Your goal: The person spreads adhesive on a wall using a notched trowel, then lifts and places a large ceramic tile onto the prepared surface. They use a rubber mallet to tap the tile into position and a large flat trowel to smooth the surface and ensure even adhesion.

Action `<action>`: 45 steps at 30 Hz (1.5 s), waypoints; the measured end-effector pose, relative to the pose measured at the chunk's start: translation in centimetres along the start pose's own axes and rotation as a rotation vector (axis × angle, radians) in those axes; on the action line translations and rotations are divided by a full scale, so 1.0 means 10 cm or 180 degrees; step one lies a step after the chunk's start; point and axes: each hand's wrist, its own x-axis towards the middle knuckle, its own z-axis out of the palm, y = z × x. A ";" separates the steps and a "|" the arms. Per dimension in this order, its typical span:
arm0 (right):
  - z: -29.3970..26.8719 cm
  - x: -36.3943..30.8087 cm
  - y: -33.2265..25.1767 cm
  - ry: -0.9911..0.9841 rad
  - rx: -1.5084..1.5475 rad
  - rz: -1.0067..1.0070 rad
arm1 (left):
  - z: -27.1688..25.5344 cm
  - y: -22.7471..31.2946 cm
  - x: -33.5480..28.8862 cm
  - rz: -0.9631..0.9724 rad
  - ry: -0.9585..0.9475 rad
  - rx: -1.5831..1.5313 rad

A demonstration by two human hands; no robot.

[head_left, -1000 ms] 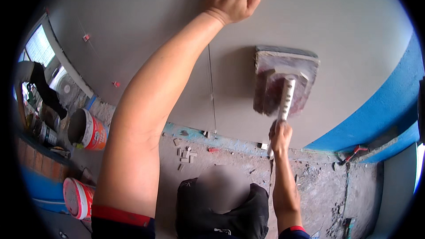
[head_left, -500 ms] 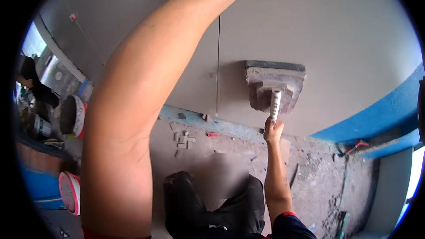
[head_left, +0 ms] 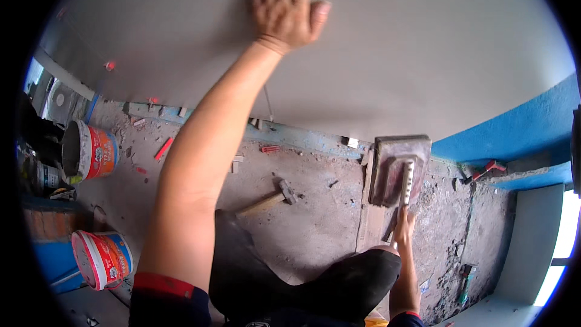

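A large smooth grey wall panel [head_left: 387, 54] fills the upper part of the view, with a thin dark seam low down. My left hand [head_left: 284, 15] lies against it, palm toward the surface and fingers stretched out, a little blurred. Down at the right, my right hand [head_left: 404, 224] is wrapped round the pale, hole-dotted handle of a paddle-like tamper [head_left: 387, 169]. This tool has a thick rectangular, stepped head, dirty grey-purple. Its head appears near the panel's lower edge; I cannot tell whether they touch.
A hammer [head_left: 266, 200] lies on the dusty floor [head_left: 315, 230] between my knees and the panel. Two buckets [head_left: 100, 151] with red labels stand at the left. Small red pieces and spacers line the panel's foot. A red-handled tool [head_left: 484, 171] rests beside the blue wall [head_left: 502, 121].
My right hand has lowered the tamper from the panel's face toward its bottom edge. The left arm has swung left, bringing the whole hand into view. The view has shifted, uncovering the hammer.
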 end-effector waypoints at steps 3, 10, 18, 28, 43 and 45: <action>-0.41 -0.17 0.14 -0.0079 0.0840 -0.0168 | 0.07 0.00 -0.14 -0.0059 -0.0248 0.0081; -1.88 0.05 -0.99 -0.0781 -0.0632 -0.2165 | -0.20 0.85 -0.91 -0.0832 -0.0736 -0.0098; -1.71 0.11 -1.26 -0.1101 -0.5485 -0.1015 | 0.29 1.43 -1.75 -0.4250 0.0056 -0.0617; -0.65 0.07 -1.48 -0.3761 -0.6676 0.0449 | 0.63 1.40 -1.92 -0.4065 0.0671 -0.0394; 0.16 0.33 -2.14 -0.3181 -0.7174 -0.1128 | 0.64 1.36 -1.90 -0.3796 0.0725 -0.0296; 0.37 0.70 -2.26 -0.2329 -0.7103 -0.0721 | 0.67 1.35 -1.95 -0.3733 0.0681 -0.0307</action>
